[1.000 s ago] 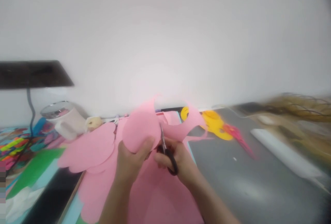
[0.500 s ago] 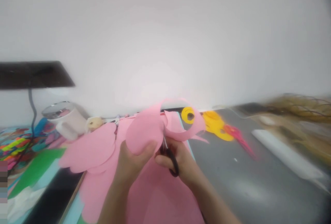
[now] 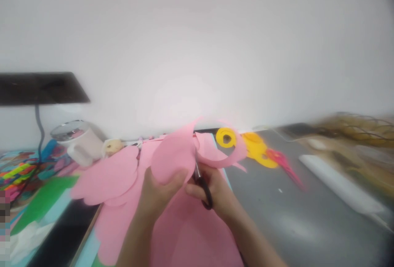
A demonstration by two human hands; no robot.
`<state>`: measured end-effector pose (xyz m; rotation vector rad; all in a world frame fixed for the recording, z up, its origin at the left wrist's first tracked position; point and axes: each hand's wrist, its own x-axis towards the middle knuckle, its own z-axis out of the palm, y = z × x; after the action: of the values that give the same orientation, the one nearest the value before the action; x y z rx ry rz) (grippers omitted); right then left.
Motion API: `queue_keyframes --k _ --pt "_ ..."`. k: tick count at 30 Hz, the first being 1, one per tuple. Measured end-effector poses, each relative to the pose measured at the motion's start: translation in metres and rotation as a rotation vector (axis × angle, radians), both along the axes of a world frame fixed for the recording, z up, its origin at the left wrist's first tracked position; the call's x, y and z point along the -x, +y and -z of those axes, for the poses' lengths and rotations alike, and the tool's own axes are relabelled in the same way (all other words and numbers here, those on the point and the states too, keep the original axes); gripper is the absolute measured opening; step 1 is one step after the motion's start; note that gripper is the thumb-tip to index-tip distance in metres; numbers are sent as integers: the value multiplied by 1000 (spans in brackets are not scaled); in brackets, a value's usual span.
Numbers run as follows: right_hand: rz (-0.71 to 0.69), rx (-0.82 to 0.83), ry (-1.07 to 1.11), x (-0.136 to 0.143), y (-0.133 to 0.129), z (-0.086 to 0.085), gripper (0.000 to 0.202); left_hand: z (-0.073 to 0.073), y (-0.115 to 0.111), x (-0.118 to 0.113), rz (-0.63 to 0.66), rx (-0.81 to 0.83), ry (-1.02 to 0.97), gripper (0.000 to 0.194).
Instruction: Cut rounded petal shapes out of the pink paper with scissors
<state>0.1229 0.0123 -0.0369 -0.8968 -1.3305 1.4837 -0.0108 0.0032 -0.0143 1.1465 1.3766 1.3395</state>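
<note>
My left hand (image 3: 155,195) pinches a rounded pink paper piece (image 3: 172,156) held up in front of me. My right hand (image 3: 215,191) grips black-handled scissors (image 3: 201,182), their blades pointing up into the paper's right edge. A cut pink strip (image 3: 226,158) curls away to the right of the blades. More pink petal shapes (image 3: 106,176) lie on the table to the left, and a large pink sheet (image 3: 191,234) lies under my forearms.
A white mug (image 3: 81,146) and a small beige ball (image 3: 111,147) stand at back left. Colourful scraps (image 3: 18,172) and green paper (image 3: 43,201) lie far left. Yellow paper rings (image 3: 243,143) and a red tool (image 3: 285,164) rest on the grey mat (image 3: 292,217). A white roll (image 3: 335,182) lies right.
The scissors have worked further along the pink piece's edge, and the cut strip has curled more to the right. My hands stay in about the same place.
</note>
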Motion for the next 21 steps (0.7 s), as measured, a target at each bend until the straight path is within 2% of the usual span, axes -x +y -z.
queue_keyframes --k 11,21 --pt "19 6 -18 0 0 2 29 4 2 1 -16 7 -27 32" --pt "25 40 -32 0 0 -2 29 2 2 0 -15 31 -46 28"
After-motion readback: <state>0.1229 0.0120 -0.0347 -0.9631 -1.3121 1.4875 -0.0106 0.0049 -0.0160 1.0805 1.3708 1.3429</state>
